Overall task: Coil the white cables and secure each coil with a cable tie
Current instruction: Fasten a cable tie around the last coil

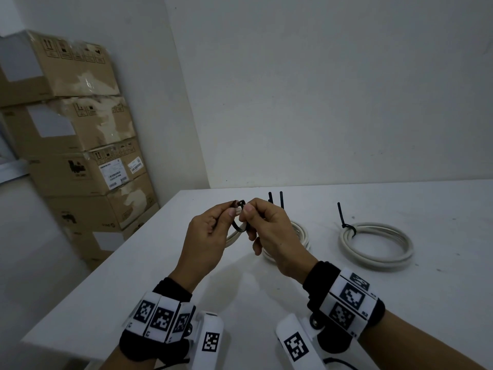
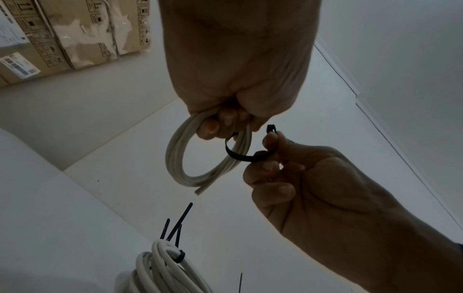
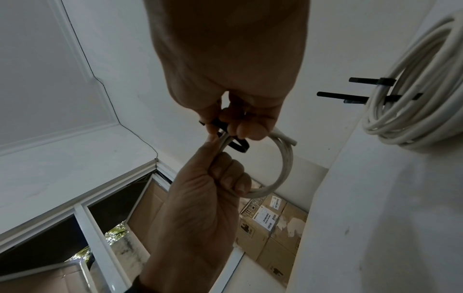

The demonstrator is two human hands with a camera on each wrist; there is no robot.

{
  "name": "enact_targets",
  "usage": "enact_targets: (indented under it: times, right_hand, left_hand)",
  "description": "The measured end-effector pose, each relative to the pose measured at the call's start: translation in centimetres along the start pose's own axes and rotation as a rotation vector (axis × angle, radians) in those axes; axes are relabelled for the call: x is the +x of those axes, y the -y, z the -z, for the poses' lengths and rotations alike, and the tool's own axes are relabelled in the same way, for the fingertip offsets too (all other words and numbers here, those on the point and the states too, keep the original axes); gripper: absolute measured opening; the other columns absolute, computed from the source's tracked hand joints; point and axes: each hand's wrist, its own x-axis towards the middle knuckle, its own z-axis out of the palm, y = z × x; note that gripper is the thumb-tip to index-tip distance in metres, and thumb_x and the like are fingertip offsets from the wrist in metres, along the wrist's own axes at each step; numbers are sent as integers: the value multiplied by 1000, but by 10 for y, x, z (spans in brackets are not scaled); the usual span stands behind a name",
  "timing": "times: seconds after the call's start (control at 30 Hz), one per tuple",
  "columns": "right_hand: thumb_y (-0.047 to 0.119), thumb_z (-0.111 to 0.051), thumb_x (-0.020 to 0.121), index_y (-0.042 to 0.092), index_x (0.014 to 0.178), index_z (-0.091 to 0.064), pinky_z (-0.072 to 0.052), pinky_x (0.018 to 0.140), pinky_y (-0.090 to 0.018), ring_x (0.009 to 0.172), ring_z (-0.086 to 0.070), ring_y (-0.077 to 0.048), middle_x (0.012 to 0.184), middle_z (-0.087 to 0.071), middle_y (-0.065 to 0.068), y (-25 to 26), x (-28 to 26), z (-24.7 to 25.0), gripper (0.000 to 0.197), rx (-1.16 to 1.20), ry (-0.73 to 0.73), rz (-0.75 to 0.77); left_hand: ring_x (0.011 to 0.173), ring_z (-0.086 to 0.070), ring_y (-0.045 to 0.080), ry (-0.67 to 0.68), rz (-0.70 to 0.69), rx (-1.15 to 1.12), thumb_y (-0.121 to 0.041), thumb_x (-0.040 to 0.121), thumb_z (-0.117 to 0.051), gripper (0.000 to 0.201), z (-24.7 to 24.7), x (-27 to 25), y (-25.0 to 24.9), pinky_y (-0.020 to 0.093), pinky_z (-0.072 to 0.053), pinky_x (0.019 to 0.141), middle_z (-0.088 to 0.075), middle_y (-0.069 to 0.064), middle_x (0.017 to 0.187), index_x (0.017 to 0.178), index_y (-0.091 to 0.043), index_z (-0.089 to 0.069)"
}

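Above the white table [image 1: 165, 284] my left hand [image 1: 232, 210] grips a small white cable coil [image 2: 175, 156] in its curled fingers. A black cable tie [image 2: 238, 156] loops loosely around that coil's strands. My right hand [image 1: 246, 212] pinches the tie near its head [image 2: 271, 128] between thumb and forefinger. The tie's tail end runs up into my left fingers, where it is hidden. In the right wrist view the same coil [image 3: 285, 158] hangs from my left hand [image 3: 220, 164], with the tie [image 3: 239, 146] under my right hand [image 3: 240, 126].
A tied white coil [image 1: 376, 245] with a black tie [image 1: 346, 226] lies on the table to the right. Another coil [image 1: 302, 235] with upright black ties [image 1: 281, 200] lies behind my right hand. Stacked cardboard boxes [image 1: 80, 134] stand left of the table, against the wall.
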Motion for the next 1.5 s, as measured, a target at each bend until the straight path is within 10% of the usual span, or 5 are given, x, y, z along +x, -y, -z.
enact_targets:
  times: [0.17, 0.3, 0.57, 1.5]
  right_hand:
    - [18, -45, 101, 14, 75, -57, -38, 39, -23, 57, -44, -10, 66, -51, 3, 0, 0, 0, 28, -3, 0, -1]
    - [19, -45, 101, 13, 76, -56, -37, 39, -23, 56, -42, -10, 62, -47, 3, -1, 1, -1, 28, -4, 4, 16]
    - [18, -44, 101, 12, 77, -56, -36, 38, -22, 55, -41, -10, 62, -44, 1, 0, 0, -2, 27, -5, 7, 10]
    - [23, -47, 100, 8, 82, -60, -36, 37, -22, 54, -44, -10, 74, -51, -9, -3, 1, 4, 27, -52, -12, -69]
  left_hand:
    - [77, -52, 15, 7, -3, -13, -11, 98, -50, 26, 0, -1, -3, 12, -42, 56, -58, -6, 88, 116, -8, -68]
    - [71, -60, -7, 14, 8, -8, -13, 98, -51, 23, 0, -2, -1, 7, -43, 70, -69, -13, 79, 113, -19, -68]
    - [88, -64, -5, 12, 14, -4, -13, 98, -52, 24, -1, -2, -2, 9, -46, 80, -71, -13, 99, 115, -19, -67]
    - [86, -62, -11, 9, -66, 83, -13, 98, -52, 24, -6, -4, 4, 4, -45, 76, -64, -26, 94, 116, -23, -65]
